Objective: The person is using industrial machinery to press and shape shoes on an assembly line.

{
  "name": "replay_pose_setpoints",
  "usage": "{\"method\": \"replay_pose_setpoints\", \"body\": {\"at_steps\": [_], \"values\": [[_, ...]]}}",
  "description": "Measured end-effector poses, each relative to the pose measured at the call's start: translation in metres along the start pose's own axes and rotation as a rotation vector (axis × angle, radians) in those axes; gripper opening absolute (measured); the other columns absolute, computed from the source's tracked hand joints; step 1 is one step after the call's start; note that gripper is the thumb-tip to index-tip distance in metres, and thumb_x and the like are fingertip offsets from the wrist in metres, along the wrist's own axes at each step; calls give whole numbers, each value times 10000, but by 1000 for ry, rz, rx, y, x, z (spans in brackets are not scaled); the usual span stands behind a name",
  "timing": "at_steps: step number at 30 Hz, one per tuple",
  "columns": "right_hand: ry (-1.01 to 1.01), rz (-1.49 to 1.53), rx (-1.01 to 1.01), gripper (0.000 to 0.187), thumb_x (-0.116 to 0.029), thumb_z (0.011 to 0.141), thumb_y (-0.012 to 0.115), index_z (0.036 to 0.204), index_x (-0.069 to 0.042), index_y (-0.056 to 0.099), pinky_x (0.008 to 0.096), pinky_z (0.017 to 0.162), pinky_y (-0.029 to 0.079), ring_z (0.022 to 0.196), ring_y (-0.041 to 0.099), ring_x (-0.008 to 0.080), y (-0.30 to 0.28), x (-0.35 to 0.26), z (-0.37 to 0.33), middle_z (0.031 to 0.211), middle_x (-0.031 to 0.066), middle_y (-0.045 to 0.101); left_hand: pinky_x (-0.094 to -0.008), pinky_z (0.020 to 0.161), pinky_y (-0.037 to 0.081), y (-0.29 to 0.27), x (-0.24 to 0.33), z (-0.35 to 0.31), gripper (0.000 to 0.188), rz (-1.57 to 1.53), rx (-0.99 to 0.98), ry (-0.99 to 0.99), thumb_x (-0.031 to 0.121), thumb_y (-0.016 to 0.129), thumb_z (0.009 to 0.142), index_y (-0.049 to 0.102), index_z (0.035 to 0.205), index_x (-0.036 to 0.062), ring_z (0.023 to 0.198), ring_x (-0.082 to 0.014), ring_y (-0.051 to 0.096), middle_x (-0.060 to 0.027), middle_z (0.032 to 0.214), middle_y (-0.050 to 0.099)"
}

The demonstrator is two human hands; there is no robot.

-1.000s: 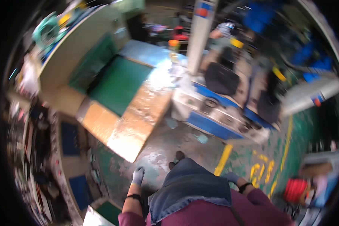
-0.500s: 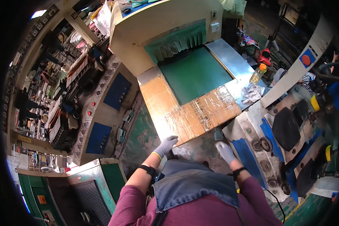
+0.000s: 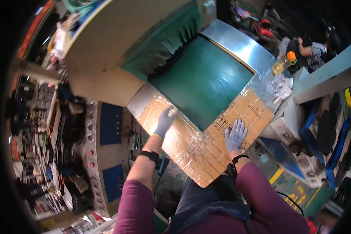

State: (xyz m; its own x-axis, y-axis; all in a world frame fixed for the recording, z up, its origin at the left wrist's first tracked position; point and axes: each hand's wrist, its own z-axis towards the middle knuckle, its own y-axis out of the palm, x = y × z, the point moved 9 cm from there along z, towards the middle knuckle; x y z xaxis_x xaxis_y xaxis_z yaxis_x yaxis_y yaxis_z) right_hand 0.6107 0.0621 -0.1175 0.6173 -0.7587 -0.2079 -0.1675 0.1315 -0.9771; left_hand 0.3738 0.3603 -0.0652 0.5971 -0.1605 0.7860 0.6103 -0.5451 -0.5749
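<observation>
1. Toward the left edge of the surface, the grey-gloved left hand is held over the film-wrapped cardboard; whether it is touched cannot be told. Its fingers are blurred, so spread or pressed together cannot be told either.
2. Beyond that hand, a green curtain is hung along the panel's far-left side; its strips are best avoided by the fingertips.
3. The film-wrapped cardboard is laid in an L along the left and near edges, joined at the near corner. Its creased film could be snagged, so light, flat contact is advised.
4. The green panel is bordered by the L's inner edges.
5. Near the right corner, the right hand is rested palm down on the cardboard, fingers slightly spread, nothing pinched. Pressure is best shared across the palm.
6. At the right corner, the crumpled cloth and orange-capped bottle should be given clearance.
</observation>
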Motion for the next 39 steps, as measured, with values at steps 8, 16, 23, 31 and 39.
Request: {"method": "replay_pose_setpoints", "body": {"at_steps": [8,16,23,31,39], "values": [[-27,10,-22,707,-335,841,592,1429,-21,355,538,1149,150,1400,281,336,-1,-40,14,1497,169,339,-356,1035,396,-98,-40,242,968,-285,392,46,262,843,738,278,1450,-73,1228,-293,503,-225,1477,370],[-14,92,-42,705,-317,822,587,1422,-18,368,544,1138,169,1379,313,349,-1,-48,21,1474,179,370,-289,947,446,-112,-36,350,614,-340,-134,-25,356,837,730,662,1162,-44,1031,-159,589,-114,1144,668],[37,89,-79,685,-315,837,593,1418,-22,377,550,1140,162,1391,307,343,0,-21,15,1482,181,368,-346,963,478,-23,-11,280,469,-653,-144,-37,236,661,905,549,1286,-14,1102,-203,599,-80,1194,629],[30,185,-36,668,-336,862,591,1423,-42,379,548,1151,162,1414,284,320,-8,-14,8,1501,161,353,-338,890,517,111,51,53,559,-942,-230,-213,186,727,846,474,1293,-34,1024,-216,611,-119,1174,592],[-370,405,184,401,-221,870,570,1230,-45,573,563,1035,333,1206,483,349,-58,85,-85,1297,173,526,-376,980,426,221,143,-110,773,-196,-86,78,256,847,705,467,1303,-52,1098,-262,551,-175,1206,573]]}}
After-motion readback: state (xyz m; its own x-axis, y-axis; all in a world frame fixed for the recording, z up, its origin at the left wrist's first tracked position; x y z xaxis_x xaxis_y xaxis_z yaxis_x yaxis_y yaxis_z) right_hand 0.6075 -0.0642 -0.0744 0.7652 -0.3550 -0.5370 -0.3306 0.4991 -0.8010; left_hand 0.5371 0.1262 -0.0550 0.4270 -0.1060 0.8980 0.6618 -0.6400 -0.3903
